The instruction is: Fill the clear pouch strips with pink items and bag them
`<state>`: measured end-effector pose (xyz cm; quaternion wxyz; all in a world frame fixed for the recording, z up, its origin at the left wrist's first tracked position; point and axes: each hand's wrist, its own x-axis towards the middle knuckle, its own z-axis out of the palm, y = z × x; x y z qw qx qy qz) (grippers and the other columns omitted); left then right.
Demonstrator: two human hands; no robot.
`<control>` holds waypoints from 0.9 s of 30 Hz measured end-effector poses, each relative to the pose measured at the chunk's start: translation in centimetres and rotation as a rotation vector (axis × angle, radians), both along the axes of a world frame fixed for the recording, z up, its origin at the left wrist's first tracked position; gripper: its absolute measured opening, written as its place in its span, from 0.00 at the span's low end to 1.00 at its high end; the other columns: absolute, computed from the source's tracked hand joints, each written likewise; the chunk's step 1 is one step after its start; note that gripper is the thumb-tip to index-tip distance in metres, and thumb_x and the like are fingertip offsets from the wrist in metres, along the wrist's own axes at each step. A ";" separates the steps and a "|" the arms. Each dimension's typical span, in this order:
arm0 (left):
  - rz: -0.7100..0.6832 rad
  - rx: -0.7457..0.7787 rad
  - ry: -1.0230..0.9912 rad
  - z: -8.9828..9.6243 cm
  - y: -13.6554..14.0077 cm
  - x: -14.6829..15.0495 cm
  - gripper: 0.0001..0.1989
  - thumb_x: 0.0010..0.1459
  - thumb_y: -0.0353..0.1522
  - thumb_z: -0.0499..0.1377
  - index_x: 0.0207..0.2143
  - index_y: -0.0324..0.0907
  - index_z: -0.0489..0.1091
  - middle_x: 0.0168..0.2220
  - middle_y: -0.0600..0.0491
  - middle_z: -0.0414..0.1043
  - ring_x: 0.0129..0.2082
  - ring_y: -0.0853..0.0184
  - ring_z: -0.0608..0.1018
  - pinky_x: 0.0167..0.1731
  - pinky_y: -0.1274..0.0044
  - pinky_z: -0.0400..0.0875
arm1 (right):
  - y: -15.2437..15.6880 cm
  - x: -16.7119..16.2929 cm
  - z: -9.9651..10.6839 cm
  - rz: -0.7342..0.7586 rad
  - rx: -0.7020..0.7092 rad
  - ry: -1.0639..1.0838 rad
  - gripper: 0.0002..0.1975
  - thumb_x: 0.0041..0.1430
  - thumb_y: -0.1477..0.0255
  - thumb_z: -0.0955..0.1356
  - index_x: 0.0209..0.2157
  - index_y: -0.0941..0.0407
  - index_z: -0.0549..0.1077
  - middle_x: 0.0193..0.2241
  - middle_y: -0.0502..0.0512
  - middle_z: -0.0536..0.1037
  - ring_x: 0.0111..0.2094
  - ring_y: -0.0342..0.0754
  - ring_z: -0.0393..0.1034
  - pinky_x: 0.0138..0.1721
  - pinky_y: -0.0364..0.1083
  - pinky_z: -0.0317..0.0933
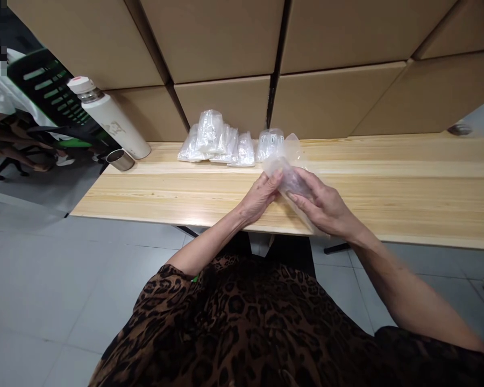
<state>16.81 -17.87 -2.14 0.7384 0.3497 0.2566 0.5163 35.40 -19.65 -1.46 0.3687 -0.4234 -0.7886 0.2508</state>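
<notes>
A leopard-print top (pixel 242 322) fills the near edge. Above it, both hands meet over the near part of the desk (pixel 407 183). The left hand (pixel 260 196) and right hand (pixel 325 207) each have their grip closed on one clear bag (pixel 288 169), held between them just above the wood. Farther back lies a pile of bags (pixel 221 142). At the far left stand a bottle (pixel 111 118) and a cup (pixel 120 159).

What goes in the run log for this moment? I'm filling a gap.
left hand: grips clear plastic bag | right hand: grips same bag | behind: pile of clear plastic bags on pale wooden table
</notes>
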 end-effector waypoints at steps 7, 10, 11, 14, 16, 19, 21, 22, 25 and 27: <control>-0.073 -0.011 0.027 0.7 -0.4 -0.3 0.23 0.46 0.44 0.81 0.40 0.42 0.82 0.40 0.50 0.84 0.49 0.59 0.83 0.57 0.68 0.73 | -0.2 0.2 1.2 0.143 -0.512 0.564 0.29 0.54 0.54 0.82 0.52 0.49 0.73 0.43 0.54 0.84 0.44 0.51 0.81 0.44 0.48 0.76; -0.042 0.002 0.041 0.4 -0.5 -0.1 0.28 0.42 0.49 0.81 0.38 0.40 0.82 0.37 0.51 0.84 0.42 0.64 0.83 0.52 0.70 0.72 | 0.5 0.3 0.2 0.108 -0.480 0.608 0.27 0.54 0.55 0.82 0.48 0.49 0.72 0.38 0.52 0.84 0.38 0.50 0.81 0.40 0.48 0.77; -0.009 -0.005 0.044 0.3 -0.5 0.1 0.27 0.42 0.49 0.81 0.37 0.40 0.81 0.36 0.52 0.84 0.39 0.66 0.82 0.50 0.71 0.72 | 0.7 0.3 -0.1 0.085 -0.442 0.587 0.26 0.56 0.53 0.81 0.47 0.49 0.72 0.38 0.52 0.84 0.38 0.50 0.81 0.39 0.49 0.77; 0.120 -0.050 0.037 0.1 -0.3 0.6 0.22 0.46 0.44 0.80 0.34 0.40 0.80 0.32 0.56 0.81 0.33 0.70 0.79 0.45 0.74 0.71 | 0.5 0.1 -1.1 -0.071 -0.153 0.384 0.22 0.62 0.51 0.76 0.47 0.50 0.73 0.42 0.56 0.84 0.43 0.55 0.81 0.45 0.57 0.78; 0.204 -0.085 0.018 0.2 -0.2 1.0 0.17 0.49 0.40 0.79 0.34 0.40 0.80 0.32 0.57 0.81 0.33 0.72 0.79 0.45 0.75 0.71 | -0.1 -0.4 -1.5 -0.187 0.136 0.136 0.22 0.66 0.53 0.73 0.53 0.52 0.73 0.52 0.63 0.82 0.55 0.63 0.78 0.57 0.66 0.74; 0.271 -0.088 -0.005 0.2 -0.2 1.5 0.12 0.54 0.37 0.76 0.34 0.41 0.79 0.32 0.57 0.80 0.34 0.72 0.79 0.46 0.76 0.71 | -1.2 -1.6 -2.5 -0.193 0.446 -0.192 0.34 0.69 0.59 0.71 0.70 0.57 0.64 0.69 0.73 0.68 0.71 0.72 0.63 0.70 0.74 0.59; 0.248 -0.058 -0.012 0.2 -0.4 1.5 0.12 0.57 0.39 0.75 0.34 0.41 0.79 0.32 0.56 0.80 0.38 0.70 0.80 0.50 0.75 0.71 | -1.4 -2.2 -3.5 -0.168 0.533 -0.283 0.40 0.69 0.65 0.68 0.77 0.59 0.53 0.74 0.75 0.60 0.74 0.74 0.58 0.71 0.76 0.57; 0.215 -0.036 -0.013 0.3 -0.5 1.4 0.13 0.58 0.40 0.74 0.36 0.41 0.79 0.35 0.55 0.80 0.42 0.68 0.81 0.52 0.73 0.71 | -1.3 -2.3 -3.9 -0.171 0.555 -0.292 0.41 0.69 0.68 0.67 0.79 0.59 0.50 0.75 0.75 0.59 0.74 0.74 0.57 0.71 0.76 0.57; 0.090 0.064 0.019 0.7 -1.0 0.5 0.19 0.58 0.46 0.74 0.45 0.44 0.79 0.46 0.52 0.82 0.56 0.61 0.80 0.62 0.67 0.68 | -0.9 -1.8 -4.3 -0.168 0.550 -0.205 0.40 0.70 0.73 0.64 0.80 0.56 0.49 0.74 0.72 0.62 0.74 0.69 0.60 0.72 0.73 0.60; 0.028 0.133 0.056 1.0 -1.1 -0.1 0.23 0.56 0.47 0.76 0.48 0.46 0.79 0.50 0.51 0.82 0.60 0.59 0.78 0.65 0.66 0.66 | -0.9 -1.1 -3.7 -0.124 0.449 -0.088 0.36 0.72 0.72 0.64 0.78 0.54 0.55 0.71 0.68 0.68 0.72 0.65 0.65 0.71 0.69 0.64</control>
